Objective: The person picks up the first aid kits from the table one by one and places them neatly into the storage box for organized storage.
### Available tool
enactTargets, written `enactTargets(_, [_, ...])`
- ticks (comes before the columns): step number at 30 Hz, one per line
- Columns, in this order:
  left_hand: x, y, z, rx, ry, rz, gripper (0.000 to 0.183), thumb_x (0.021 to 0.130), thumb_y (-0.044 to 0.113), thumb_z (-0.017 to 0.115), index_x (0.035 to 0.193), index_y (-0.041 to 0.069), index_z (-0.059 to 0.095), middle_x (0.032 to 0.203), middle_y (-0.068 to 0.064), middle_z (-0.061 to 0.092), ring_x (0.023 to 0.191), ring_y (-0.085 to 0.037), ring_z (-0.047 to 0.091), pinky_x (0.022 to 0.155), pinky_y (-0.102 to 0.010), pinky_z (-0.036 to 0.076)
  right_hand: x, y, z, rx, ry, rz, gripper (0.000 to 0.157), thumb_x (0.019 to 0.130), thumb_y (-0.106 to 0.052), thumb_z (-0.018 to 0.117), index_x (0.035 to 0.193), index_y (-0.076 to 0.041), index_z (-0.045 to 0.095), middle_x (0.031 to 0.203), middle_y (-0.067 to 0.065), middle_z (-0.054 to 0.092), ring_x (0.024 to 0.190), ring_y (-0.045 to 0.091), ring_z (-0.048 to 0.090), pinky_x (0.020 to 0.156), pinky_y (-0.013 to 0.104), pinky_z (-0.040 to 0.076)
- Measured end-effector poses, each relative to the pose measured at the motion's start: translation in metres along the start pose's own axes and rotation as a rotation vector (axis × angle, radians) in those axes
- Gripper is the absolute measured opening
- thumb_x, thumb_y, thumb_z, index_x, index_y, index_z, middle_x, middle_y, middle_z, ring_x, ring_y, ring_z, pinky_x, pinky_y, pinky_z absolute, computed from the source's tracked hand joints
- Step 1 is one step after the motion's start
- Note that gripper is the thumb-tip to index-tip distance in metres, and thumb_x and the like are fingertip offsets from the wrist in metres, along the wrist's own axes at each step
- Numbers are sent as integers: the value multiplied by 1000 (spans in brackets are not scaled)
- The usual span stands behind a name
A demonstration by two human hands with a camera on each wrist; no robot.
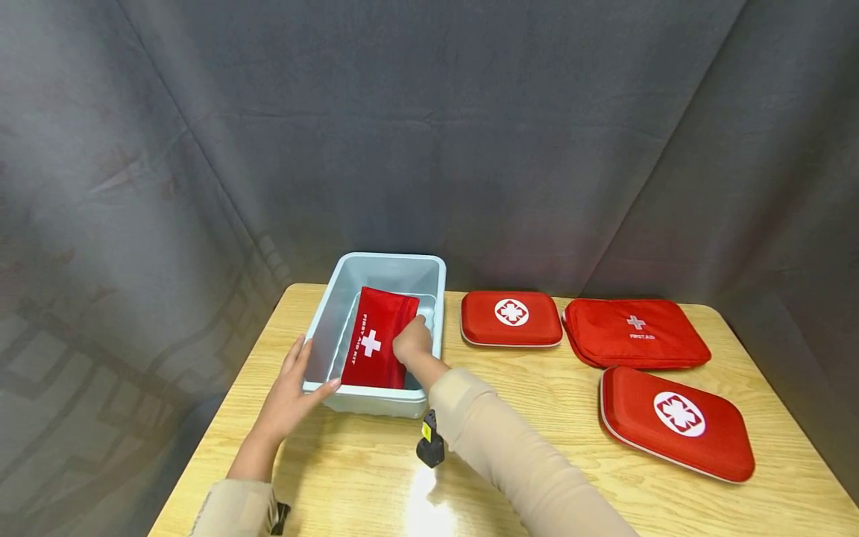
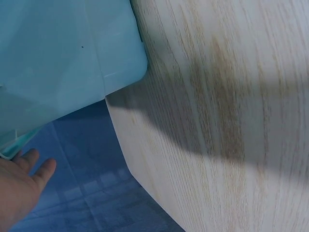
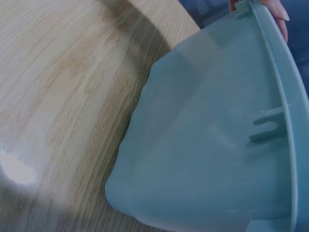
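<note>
A light blue plastic bin point(image 1: 439, 287) stands at the table's back left. Inside it lies a red first aid pouch point(image 1: 371, 317), marked with a white cross and "FIRST AID KIT". My right hand point(image 1: 412, 344) reaches over the bin's right side and grips the pouch's right edge, its fingertips mostly hidden. At the front left corner, my left hand point(image 1: 288, 391) rests against the bin, thumb along the rim and fingers spread outside. The left wrist view catches the left fingers point(image 2: 44, 174) beside the bin wall.
To the bin's right sit a small red hard case point(image 1: 479, 317), a soft red first aid bag point(image 1: 671, 321) and a larger red hard case point(image 1: 725, 440). They rest on a wooden table point(image 1: 349, 477). A grey curtain point(image 1: 429, 149) hangs behind.
</note>
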State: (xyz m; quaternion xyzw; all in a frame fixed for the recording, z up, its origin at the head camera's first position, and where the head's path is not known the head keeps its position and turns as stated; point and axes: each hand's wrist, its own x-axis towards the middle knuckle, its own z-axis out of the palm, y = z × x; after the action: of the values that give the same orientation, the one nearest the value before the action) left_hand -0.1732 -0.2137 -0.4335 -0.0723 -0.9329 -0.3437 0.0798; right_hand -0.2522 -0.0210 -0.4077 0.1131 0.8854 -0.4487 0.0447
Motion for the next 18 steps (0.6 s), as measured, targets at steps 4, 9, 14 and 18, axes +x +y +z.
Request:
enactTargets(4, [0, 0, 0, 5, 1, 10, 84, 76, 40, 62, 136, 1, 19, 142, -14, 10, 120, -40, 23, 88, -58, 26, 2, 1, 2, 34, 12, -16, 53, 75, -4, 59, 120, 7, 33, 86, 17, 52, 79, 27, 55, 61, 32, 49])
enactTargets(9, [-1, 0, -1, 2, 4, 12, 84, 75, 40, 62, 136, 0, 19, 142, -13, 9, 121, -39, 23, 88, -58, 26, 5, 2, 4, 76, 2, -25, 50, 75, -2, 58, 118, 7, 34, 87, 16, 51, 81, 27, 54, 62, 32, 49])
enactTargets(14, [0, -1, -1, 5, 7, 13, 85, 75, 41, 62, 136, 0, 19, 142, -13, 9, 121, -39, 24, 89, -57, 26, 5, 2, 4, 77, 13, -56, 40, 74, 1, 56, 110, 7, 40, 84, 16, 52, 80, 29, 54, 64, 32, 48])
enactTargets(18, [1, -2, 1, 4, 9, 13, 86, 75, 43, 62, 136, 1, 19, 142, -13, 9, 120, -39, 25, 88, -57, 27, 7, 3, 4, 80, 16, -61, 38, 73, 1, 56, 108, 7, 41, 83, 16, 51, 79, 29, 53, 62, 31, 48])
